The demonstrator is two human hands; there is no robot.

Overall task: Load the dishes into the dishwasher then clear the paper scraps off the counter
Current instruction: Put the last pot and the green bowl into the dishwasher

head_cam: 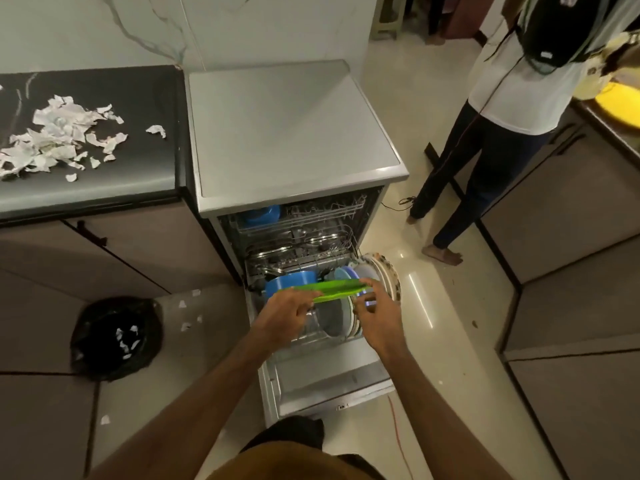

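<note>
Head view: green plate (333, 289) in curled fingers (373, 288) of left hand (285, 311) and right hand (377, 315), above lower rack (308, 337).

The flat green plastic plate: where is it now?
In the head view the green plate is central, held by the left hand and right hand, above the dishwasher's lower rack, between a round blue pot and upright white plates.

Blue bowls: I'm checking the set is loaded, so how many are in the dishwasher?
2. One blue bowl sits at the left of the upper rack; the other is in the lower rack, just beyond the green plate. Others may be hidden deeper inside.
</note>
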